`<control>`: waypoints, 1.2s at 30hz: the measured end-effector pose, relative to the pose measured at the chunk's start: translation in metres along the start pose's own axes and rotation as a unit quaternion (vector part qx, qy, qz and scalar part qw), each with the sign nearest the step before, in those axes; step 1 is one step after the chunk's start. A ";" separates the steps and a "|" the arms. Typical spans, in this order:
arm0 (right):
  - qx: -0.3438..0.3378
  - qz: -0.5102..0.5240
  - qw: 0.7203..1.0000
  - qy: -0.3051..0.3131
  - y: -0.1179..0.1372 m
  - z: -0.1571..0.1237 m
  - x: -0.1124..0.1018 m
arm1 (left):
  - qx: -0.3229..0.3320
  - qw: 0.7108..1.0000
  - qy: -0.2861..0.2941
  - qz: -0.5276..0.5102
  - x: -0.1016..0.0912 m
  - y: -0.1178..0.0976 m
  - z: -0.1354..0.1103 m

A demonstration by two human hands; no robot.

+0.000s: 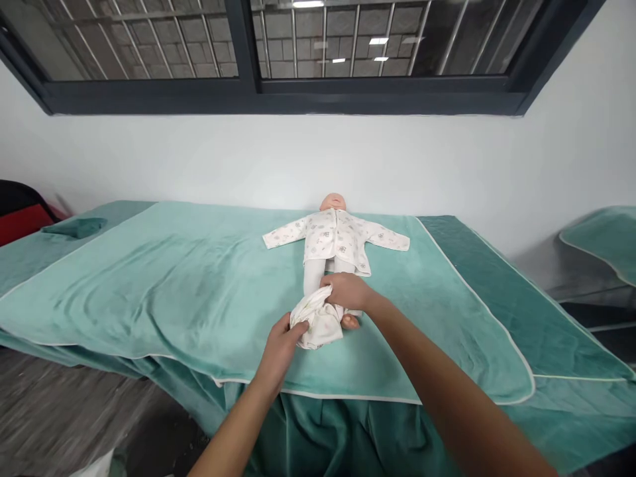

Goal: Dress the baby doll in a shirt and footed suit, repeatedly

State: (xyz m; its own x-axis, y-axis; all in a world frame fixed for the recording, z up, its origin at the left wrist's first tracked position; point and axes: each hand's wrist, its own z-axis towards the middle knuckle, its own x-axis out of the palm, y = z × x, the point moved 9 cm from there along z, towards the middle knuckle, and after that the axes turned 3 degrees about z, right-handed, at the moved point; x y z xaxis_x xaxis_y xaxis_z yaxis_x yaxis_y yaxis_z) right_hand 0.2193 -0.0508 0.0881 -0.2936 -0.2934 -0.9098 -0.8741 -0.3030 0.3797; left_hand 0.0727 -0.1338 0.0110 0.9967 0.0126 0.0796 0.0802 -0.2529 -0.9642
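A baby doll (332, 201) lies on its back, its head toward the wall. It wears a white printed jacket (322, 240) with both sleeves spread out, and white leggings (313, 275) on its legs. Bunched white printed cloth (322, 324), which looks like a small garment, is gathered around one foot. My left hand (284, 344) pinches the cloth's near left edge. Bent over the doll's lower leg, my right hand (345, 291) grips the upper edge of the same cloth. The doll's other foot (350, 322) shows bare beside it.
A light green blanket (199, 285) with pale piping covers the bed, over a darker green cover (472, 265). A red and black item (22, 212) sits at the far left. Behind are a white wall and a dark-framed barred window (288, 99). Another green-covered surface (603, 235) stands at right.
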 end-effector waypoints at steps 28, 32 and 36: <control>-0.048 0.339 0.939 0.045 -0.003 -0.011 -0.001 | 0.258 0.961 -0.085 0.060 0.000 -0.039 0.069; -0.044 0.256 0.966 0.003 0.003 -0.006 -0.004 | 0.250 0.956 -0.132 0.076 -0.005 -0.041 0.082; -0.011 0.177 0.983 -0.048 -0.001 0.001 -0.003 | 0.240 0.956 -0.134 0.101 -0.004 -0.050 0.099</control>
State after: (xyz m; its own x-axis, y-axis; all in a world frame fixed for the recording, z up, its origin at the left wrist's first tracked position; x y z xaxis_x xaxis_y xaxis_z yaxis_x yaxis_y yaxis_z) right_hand 0.2205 -0.0491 0.0904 -0.6145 -0.2975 -0.7307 -0.7020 -0.2164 0.6785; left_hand 0.0657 -0.0259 0.0337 0.9531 0.2749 -0.1263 -0.1841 0.1958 -0.9632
